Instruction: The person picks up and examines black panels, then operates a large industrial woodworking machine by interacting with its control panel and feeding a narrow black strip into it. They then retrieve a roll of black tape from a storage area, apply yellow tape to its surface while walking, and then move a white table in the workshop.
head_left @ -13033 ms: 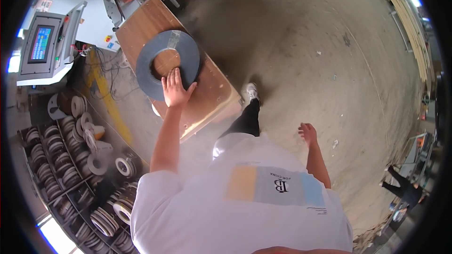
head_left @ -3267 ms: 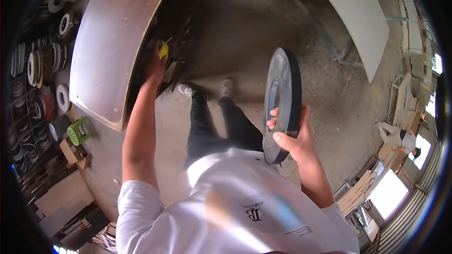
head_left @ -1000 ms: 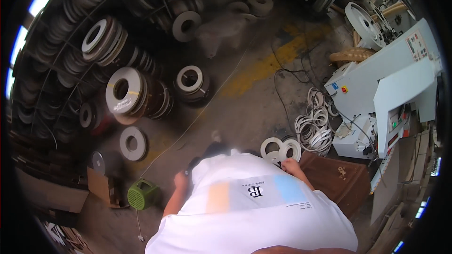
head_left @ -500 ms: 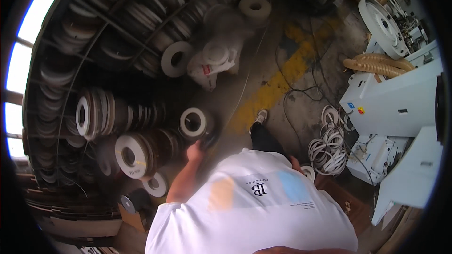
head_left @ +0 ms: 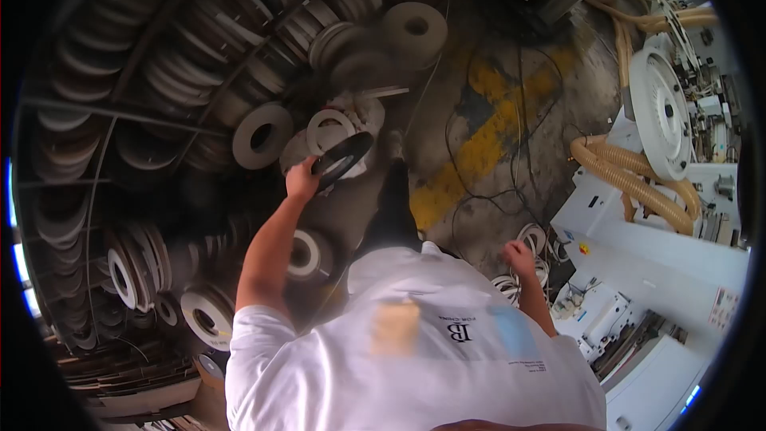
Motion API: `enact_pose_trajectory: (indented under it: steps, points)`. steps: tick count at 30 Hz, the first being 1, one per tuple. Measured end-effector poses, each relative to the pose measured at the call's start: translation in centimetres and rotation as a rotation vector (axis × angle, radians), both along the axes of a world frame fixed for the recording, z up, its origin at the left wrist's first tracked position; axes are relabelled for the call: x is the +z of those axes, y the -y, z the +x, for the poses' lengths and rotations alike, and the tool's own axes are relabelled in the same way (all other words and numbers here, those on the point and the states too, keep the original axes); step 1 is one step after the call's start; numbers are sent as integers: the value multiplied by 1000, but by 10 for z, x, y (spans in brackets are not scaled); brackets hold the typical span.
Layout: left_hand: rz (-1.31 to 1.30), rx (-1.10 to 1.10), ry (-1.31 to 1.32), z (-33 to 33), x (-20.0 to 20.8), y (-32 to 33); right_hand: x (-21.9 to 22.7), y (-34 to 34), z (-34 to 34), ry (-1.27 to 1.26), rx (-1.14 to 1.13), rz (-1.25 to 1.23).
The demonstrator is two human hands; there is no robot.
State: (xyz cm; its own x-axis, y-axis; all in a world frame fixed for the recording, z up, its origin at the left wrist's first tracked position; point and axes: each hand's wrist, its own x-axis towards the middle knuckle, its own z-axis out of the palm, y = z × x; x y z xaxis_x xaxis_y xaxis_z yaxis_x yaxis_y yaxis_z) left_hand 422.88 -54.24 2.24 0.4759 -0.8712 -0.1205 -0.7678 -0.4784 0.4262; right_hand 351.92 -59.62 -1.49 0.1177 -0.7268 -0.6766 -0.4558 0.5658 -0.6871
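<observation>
My left hand (head_left: 302, 179) is closed on the rim of a black roll of edge banding (head_left: 349, 161), a flat ring held tilted above the floor. Behind it a pale roll (head_left: 329, 129) rests on a crumpled white plastic bag (head_left: 369, 114). A larger pale roll (head_left: 262, 136) leans at the rack just left of the held one. Off to the right, my right hand (head_left: 519, 257) hangs with its fingers curled, nothing visible in them. Just beyond it is a loose coil of white strip (head_left: 533, 235), partly hidden by the hand and arm.
Racks packed with upright rolls (head_left: 179, 72) fill the left side. More rolls (head_left: 307, 255) stand near my left arm. A pale machine (head_left: 630, 247) with a beige ribbed hose (head_left: 630, 183) and a large white disc (head_left: 661, 116) occupies the right. Black cables (head_left: 479, 191) cross the floor.
My left hand has moved forward and left, lifting the black roll up beside the white bag. My right hand has come out from beside my body. The view has shifted.
</observation>
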Motion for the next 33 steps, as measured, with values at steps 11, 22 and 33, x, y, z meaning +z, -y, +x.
enact_pose_trajectory:
  steps: [11, 22, 33]
  points:
    - [30, 92, -38, 208, -142, 378, 15, 37, 38, -455, 317, 348]
    - [21, 4, 14, 335, -296, 559, 80, 203, 173, -420, -17, 621]
    - [440, 286, 44, 292, -397, 563, 73, 232, 208, -606, -30, 483]
